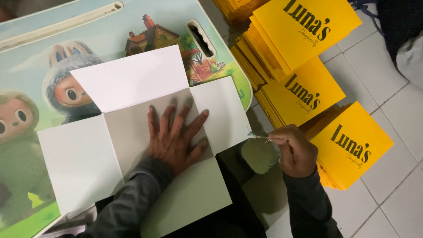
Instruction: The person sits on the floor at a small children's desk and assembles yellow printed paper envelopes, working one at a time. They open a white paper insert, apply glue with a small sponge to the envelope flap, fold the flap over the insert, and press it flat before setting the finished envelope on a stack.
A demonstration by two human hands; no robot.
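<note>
Pressing one unfolded white box blank (132, 145), left hand (176, 136) spread flat; right hand (296, 152) pinching one small brush (260, 136); three yellow card stacks (304, 94).

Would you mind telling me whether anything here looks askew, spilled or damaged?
Nothing looks spilled or damaged. The stacks of yellow printed cards on the tiled floor are fanned and uneven, not squared. The white cross-shaped unfolded cardboard sheet lies flat under the left hand.

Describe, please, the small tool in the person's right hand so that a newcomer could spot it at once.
Start at the low picture-printed table with the white unfolded card. Just off the card's right edge, the right hand pinches a thin stick, smeared pale at its tip, unlike the yellow stacks beside it.
</note>
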